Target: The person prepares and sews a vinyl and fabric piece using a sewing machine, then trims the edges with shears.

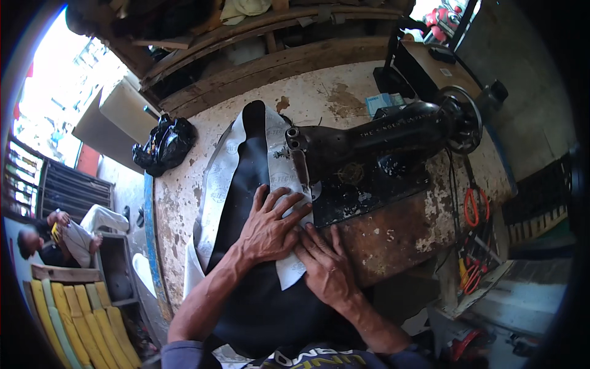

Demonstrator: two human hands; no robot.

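From my remote feed, I see pale lettering along the arm of the black sewing machine [393, 129], and a round emblem [351, 173] on its base, worn by paint loss. Faint grey print repeats over the white strip [281, 157] of the black material [251, 169], creased and too blurred for me to follow throughout. The blue packet [378, 103] behind the machine carries small print I can't resolve, and big letters cross the shirt [319, 360] at the near edge, where the picture cuts them off.

The black material lies on the counter [172, 209], left of the machine, its far end looped upward and its near part dropping toward the lap. The strip's right edge runs beside the machine's head; the needle and the contact there are hidden from me.

My view has the left hand [268, 224] open, palm down, fingers spread across the strip. The right hand [326, 264] lies just nearer and to the right, fingers extended at the strip's edge; I can't tell whether it pinches anything underneath.

At far left sits a black plastic bag [163, 146], its contents obscured by folds. Orange-handled scissors [469, 206] hang at the right, blades lost in shadow.
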